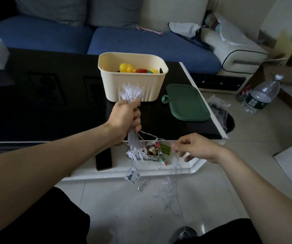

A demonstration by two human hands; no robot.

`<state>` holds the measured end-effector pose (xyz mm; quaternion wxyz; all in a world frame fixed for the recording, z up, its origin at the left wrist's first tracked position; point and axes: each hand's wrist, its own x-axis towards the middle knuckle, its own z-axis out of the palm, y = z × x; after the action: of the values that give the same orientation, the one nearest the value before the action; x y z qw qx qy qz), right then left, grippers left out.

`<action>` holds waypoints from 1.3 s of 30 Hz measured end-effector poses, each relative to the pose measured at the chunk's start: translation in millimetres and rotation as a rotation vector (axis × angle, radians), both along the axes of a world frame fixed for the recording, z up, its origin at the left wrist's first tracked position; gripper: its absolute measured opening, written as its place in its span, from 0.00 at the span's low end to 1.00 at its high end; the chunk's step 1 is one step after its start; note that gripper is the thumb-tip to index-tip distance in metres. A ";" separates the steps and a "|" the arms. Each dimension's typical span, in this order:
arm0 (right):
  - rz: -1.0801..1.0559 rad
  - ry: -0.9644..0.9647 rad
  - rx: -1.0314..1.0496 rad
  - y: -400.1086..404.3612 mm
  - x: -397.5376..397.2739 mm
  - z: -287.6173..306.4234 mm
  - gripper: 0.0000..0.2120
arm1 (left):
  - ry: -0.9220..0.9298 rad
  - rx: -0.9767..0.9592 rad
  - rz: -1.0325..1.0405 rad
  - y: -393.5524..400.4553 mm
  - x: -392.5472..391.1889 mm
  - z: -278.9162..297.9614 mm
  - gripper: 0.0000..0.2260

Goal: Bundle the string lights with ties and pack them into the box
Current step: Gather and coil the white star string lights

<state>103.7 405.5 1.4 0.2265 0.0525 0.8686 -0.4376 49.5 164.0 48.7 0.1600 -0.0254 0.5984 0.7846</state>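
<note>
1. My left hand [126, 118] is a tight fist around a fat bunch of the string lights [130, 93]. White star shapes stick out above my fist, and more wire and stars hang out below it.
2. My right hand [192, 147] pinches a thin bit of the same wire between thumb and fingers. The other fingers are loosely bent. The wire runs across from my left fist to this hand.
3. The rest of the wire drops from my right hand to the pale floor [203, 199] and lies there in loose loops. A small clear control box [132, 175] dangles on the wire below my left fist.
4. The cream box [133, 85] stands on the black table [45, 103], just behind my left fist. It is open on top. I can see yellow toys [126, 68] and something red inside.
5. The green lid [186, 103] lies flat on the table, just to the right of the box.
6. A dark phone [103, 159] and a small clear dish of snacks [155, 152] sit on the white lower ledge of the table.
7. A blue sofa [141, 43] is behind the table. A water bottle [262, 95] stands on the floor to the right.
</note>
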 end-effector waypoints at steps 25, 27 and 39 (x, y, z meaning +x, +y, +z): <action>0.099 0.310 -0.034 -36.4 5.9 22.5 0.06 | -0.013 -0.036 -0.041 11.5 4.6 -15.3 0.11; 0.127 0.336 -0.024 -42.5 5.3 19.8 0.06 | -0.016 -0.046 -0.069 16.6 7.8 -15.3 0.10; 0.173 0.210 0.010 -60.4 9.6 14.9 0.09 | -0.031 -0.406 -0.333 29.2 15.0 -35.1 0.13</action>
<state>113.3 345.1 16.3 0.1712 -0.0676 0.8909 -0.4152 64.4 193.2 13.6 0.2879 0.0299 0.7370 0.6108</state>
